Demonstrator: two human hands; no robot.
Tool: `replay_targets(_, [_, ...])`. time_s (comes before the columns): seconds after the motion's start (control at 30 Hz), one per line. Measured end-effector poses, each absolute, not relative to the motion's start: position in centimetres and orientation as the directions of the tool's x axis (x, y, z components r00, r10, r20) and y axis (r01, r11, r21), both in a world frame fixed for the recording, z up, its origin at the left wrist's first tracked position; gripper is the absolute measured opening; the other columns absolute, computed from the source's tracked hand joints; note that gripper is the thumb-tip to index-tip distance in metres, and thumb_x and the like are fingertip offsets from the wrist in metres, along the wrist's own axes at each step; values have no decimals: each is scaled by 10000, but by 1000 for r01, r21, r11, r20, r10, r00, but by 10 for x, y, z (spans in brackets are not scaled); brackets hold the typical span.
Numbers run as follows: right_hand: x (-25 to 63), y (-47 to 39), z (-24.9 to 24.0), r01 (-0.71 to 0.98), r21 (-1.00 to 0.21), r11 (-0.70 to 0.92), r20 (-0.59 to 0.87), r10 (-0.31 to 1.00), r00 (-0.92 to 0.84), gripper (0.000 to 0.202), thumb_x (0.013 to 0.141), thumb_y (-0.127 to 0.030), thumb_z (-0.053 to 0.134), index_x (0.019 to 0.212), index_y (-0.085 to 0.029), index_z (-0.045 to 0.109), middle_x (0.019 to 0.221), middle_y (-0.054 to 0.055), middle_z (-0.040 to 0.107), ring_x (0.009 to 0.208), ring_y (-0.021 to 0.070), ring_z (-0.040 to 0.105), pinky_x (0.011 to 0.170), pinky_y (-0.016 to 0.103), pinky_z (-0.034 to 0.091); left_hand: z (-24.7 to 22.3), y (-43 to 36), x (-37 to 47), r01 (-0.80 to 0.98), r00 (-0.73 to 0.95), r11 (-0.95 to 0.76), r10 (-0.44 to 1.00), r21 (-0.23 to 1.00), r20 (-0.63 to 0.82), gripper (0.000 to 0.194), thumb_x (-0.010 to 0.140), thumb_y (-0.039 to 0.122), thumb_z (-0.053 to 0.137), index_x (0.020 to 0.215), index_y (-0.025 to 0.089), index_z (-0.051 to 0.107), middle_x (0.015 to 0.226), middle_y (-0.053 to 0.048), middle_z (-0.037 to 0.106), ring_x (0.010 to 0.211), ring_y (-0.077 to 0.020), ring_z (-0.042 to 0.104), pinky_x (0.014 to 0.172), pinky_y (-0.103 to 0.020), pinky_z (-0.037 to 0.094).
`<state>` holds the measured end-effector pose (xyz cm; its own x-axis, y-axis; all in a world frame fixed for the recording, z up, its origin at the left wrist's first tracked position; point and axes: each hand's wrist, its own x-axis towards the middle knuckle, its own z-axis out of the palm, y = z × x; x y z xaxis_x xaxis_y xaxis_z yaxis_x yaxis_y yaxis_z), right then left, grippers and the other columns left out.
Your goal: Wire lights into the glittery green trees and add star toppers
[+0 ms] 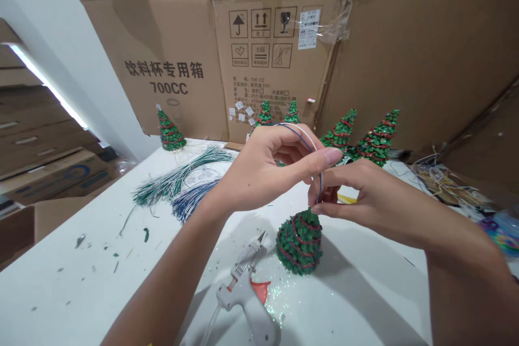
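My left hand (275, 165) is closed around a thin blue wire and a white wire (302, 131) that curve over its fingers. The wires run down to my right hand (343, 189), whose thumb and forefinger pinch their lower part. Just below the right fingertips, a small green tree with red garland (300, 243) stands on the white table; its top reaches the fingers, and whether they touch it is unclear. A white glue gun with a red trigger (243, 286) lies left of the tree.
Bundles of green wires (178, 178) and blue wires (192, 200) lie at the left. More small trees (171, 130) stand along the cardboard box (271, 81) at the back. Glitter and scraps dot the table (101, 292). Tangled wires (441, 173) lie at the right.
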<state>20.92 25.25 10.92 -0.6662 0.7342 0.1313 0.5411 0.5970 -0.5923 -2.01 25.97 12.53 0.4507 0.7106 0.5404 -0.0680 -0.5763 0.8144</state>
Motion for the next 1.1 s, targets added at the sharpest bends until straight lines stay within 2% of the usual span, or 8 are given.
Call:
replay_targets(0.37, [202, 250, 112, 513, -609, 604, 190, 740, -645, 152, 1007, -237, 743, 859, -267, 724, 806, -88, 775, 745, 121, 700, 718, 266, 506, 127, 259, -20, -70, 446, -570, 716, 818, 537, 346, 932, 422, 914, 741, 184, 750, 791, -3, 742, 631, -109, 729, 599, -210, 624])
replay_targets(0.8, [207, 252, 110, 536, -554, 637, 210, 730, -650, 153, 1005, -262, 750, 852, -264, 745, 795, -79, 794, 733, 133, 717, 720, 296, 498, 125, 260, -22, -57, 469, -586, 699, 808, 540, 323, 926, 431, 918, 767, 196, 766, 786, -5, 757, 646, -124, 733, 619, -242, 629])
replay_targets(1.1, [204, 253, 111, 520, -592, 616, 186, 732, -655, 174, 1004, -264, 742, 830, -265, 741, 835, -75, 817, 777, 134, 744, 737, 285, 506, 126, 260, -22, -66, 463, -592, 695, 804, 550, 332, 924, 438, 919, 765, 190, 765, 790, -7, 758, 650, -123, 735, 620, -239, 623])
